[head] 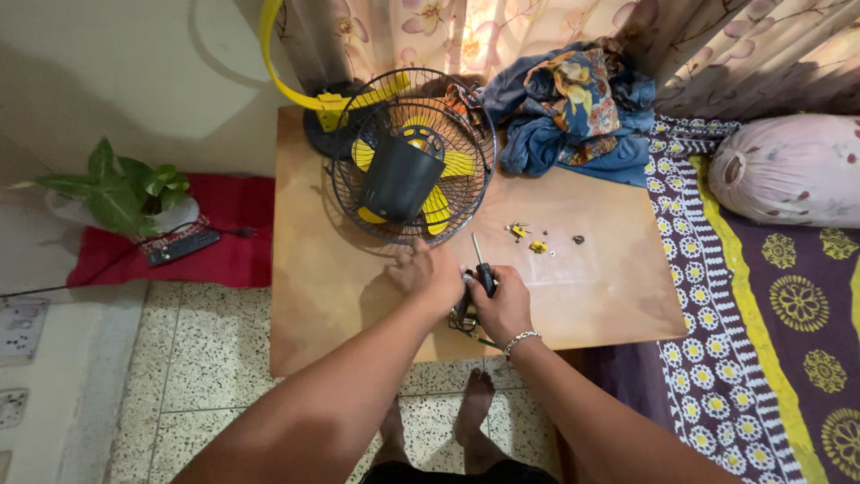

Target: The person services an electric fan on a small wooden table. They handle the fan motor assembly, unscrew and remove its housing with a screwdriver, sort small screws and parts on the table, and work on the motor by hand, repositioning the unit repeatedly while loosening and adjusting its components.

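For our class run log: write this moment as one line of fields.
left hand: resting on table by fan | right hand: gripping screwdriver | screws, small parts: loose on table | cloth pile: behind

Daylight is glowing through floral curtains point(466, 31) hanging behind a low wooden table point(609, 278), which is standing on a speckled terrazzo floor point(206, 358) beside a pale plain wall point(107, 72). To one side a bed is showing a purple cover with yellow flower prints point(788, 314) and a pink bolster point(793, 166), while on the other a leafy green plant point(121, 188) is leaning over a red mat point(237, 233) carrying a black remote point(184, 246)
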`<state>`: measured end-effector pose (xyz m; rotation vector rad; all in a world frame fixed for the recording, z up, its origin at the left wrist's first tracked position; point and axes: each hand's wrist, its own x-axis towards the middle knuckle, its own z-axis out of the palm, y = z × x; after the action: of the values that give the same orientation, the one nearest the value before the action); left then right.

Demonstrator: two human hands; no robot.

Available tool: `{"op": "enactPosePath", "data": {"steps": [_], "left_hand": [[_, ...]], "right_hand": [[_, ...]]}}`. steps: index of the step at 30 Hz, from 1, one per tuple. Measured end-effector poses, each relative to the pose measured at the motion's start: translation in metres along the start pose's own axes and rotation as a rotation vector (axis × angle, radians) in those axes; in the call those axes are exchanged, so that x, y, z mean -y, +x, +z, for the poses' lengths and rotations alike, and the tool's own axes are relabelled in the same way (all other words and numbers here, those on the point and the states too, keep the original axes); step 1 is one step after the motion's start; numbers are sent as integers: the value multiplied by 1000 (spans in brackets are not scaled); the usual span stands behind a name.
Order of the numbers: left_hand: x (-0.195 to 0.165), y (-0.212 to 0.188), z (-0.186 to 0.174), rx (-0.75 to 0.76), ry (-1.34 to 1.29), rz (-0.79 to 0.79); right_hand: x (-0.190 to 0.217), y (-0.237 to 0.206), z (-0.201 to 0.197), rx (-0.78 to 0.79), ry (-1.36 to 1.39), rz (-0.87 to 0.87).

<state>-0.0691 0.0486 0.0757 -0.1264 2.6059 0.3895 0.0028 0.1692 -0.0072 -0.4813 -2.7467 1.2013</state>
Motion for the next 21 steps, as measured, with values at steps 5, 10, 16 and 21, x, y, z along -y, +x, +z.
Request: {"op": "enactPosePath", "data": {"steps": [5,10,16,21], "left_hand": [[24,-6,3,-49,-57,214],[35,10,-4,89,-241,168],[32,25,-4,235,-190,212],[29,20,-6,223,-136,198]], "right_hand": [[-6,1,4,-37,32,-10],[-9,2,7,-37,12,-28],[-6,-1,4,-32,16,-61],[-4,-2,2,-11,-8,-58]]}}
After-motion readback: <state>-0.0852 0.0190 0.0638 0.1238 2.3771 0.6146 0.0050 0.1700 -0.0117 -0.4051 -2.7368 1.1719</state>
